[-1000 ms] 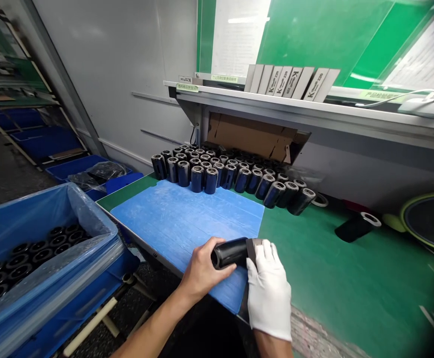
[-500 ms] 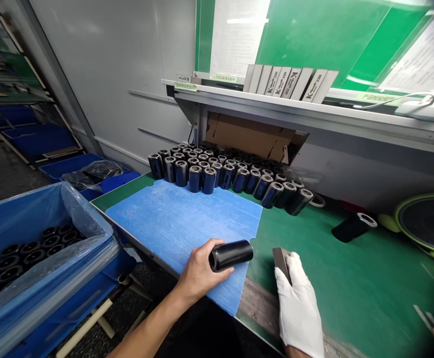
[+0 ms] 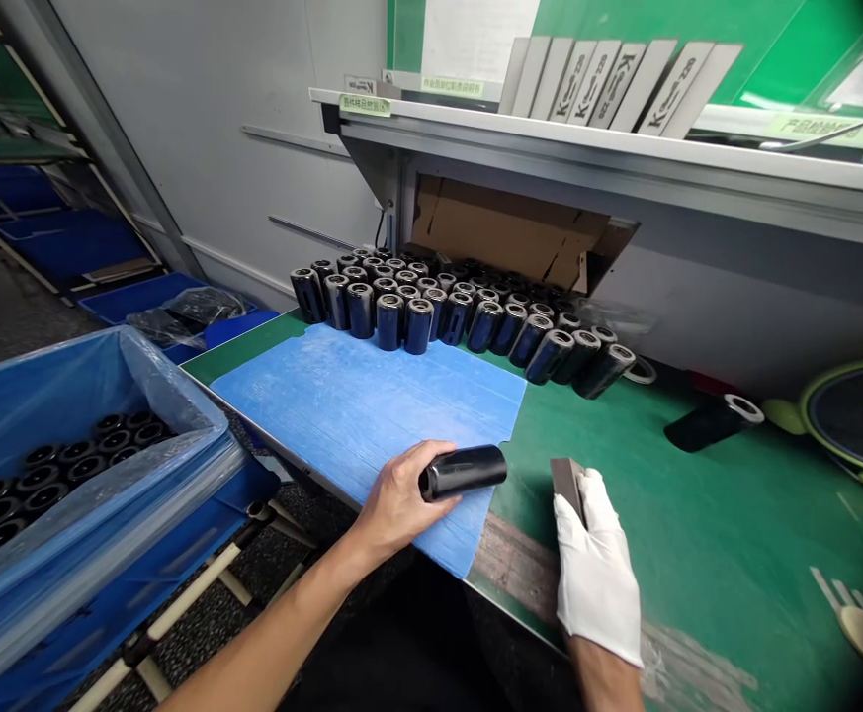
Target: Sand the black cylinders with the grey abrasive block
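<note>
A glossy black cylinder (image 3: 470, 472) lies sideways in my bare left hand (image 3: 401, 499), gripped near its left end above the edge of the blue sheet (image 3: 342, 405). My right hand (image 3: 598, 569), in a white glove, is closed on a brownish-grey sanding block (image 3: 567, 489) over the green tabletop. The block and the cylinder are apart. Behind them, many more black cylinders (image 3: 417, 326) stand in rows at the back of the table. One single cylinder (image 3: 713, 422) lies tilted on the right.
At the left stands a blue crate (image 3: 209, 420) lined with clear plastic, holding more black cylinders. Above the table runs a shelf (image 3: 431, 121) with several grey "220" blocks (image 3: 575, 84). A round green-rimmed fan (image 3: 857, 425) sits at the right edge. Thin strips (image 3: 838, 588) lie near it.
The view has tilted down, so the shelf and cylinders appear higher in the picture. Both hands keep their holds and stay in nearly the same place over the table.
</note>
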The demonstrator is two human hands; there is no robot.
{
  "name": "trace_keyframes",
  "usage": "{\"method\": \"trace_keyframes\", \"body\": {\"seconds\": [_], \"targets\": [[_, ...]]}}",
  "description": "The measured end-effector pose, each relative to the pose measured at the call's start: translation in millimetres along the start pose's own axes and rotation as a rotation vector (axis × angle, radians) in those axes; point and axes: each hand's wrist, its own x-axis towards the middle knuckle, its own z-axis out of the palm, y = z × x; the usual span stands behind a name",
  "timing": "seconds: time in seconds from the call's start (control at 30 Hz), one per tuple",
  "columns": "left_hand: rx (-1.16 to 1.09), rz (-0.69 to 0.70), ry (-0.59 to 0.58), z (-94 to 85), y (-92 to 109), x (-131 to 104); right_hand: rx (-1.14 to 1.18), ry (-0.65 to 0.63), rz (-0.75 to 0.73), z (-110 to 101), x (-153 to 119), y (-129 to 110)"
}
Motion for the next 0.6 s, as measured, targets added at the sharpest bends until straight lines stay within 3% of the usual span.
{"method": "trace_keyframes", "body": {"seconds": [0.17,0.27,0.33,0.5,0.6], "targets": [[0.002,-0.018,-0.008,1.2,0,0,-0.067,0.046,-0.307,21,-15,-17],[-0.006,-0.015,-0.006,1.4,0,0,-0.027,-0.014,-0.359,32,-23,-25],[-0.016,-0.004,-0.010,1.4,0,-1,-0.001,-0.027,-0.288,28,-21,-25],[-0.034,0.020,-0.003,1.1,-1,-1,-0.019,0.046,0.035,-7,-5,-19],[-0.052,0.023,-0.007,0.6,-2,1,-0.012,0.067,0.105,-17,-3,-17]]}}
